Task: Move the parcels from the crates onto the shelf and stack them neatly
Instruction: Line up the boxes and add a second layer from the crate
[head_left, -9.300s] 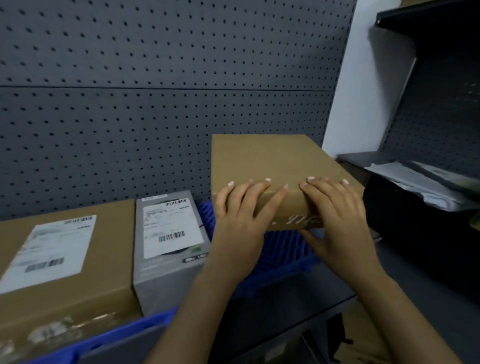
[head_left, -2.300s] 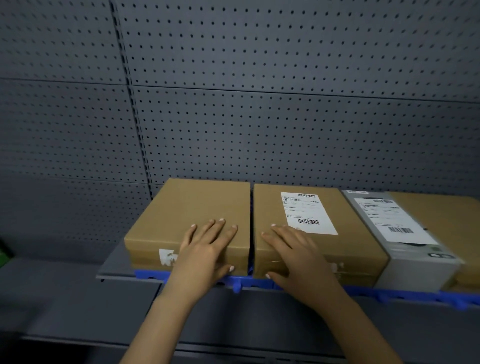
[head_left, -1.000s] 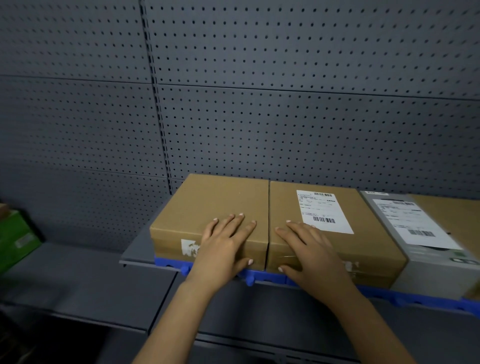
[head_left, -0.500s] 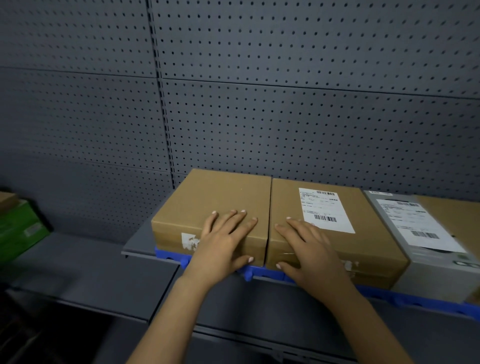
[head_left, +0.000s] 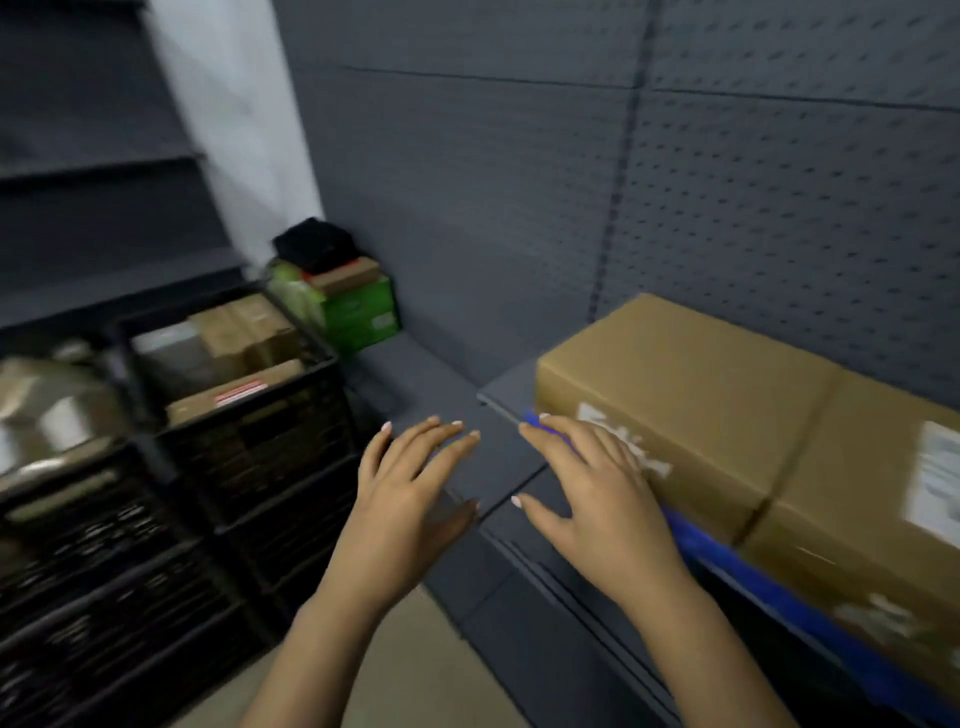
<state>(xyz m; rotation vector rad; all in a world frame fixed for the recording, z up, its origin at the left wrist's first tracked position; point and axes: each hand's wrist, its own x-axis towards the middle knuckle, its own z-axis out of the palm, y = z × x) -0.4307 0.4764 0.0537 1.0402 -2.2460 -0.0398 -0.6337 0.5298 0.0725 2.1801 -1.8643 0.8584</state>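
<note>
Crates (head_left: 249, 447) of black lattice are stacked at the far left, and parcels are seen in the upper ones. A flat brown parcel (head_left: 234, 392) with a red-and-white label lies nearest the rim, with more cartons behind it. A green box (head_left: 363, 312) is set behind them, with small items piled on it.

Both hands are held out over the bare shelf (head_left: 447, 384), fingers spread and relaxed, with nothing grasped. The left hand (head_left: 410, 499) hovers above the shelf's front edge. The right hand (head_left: 597, 488) is seen just before the lower corner of the nearest shelved box (head_left: 675, 395) — whether that box is touched cannot be told through the blur. Further right, a second box (head_left: 872, 493) is lined up against the first on a blue strip (head_left: 727, 566).

The next parcel is judged to be due from the crates. It is best taken by opposite sides with both hands and lifted clear of the rim before being swung across. It can then be set beside the row — pushed flush with its neighbour and squared to the front face.
</note>
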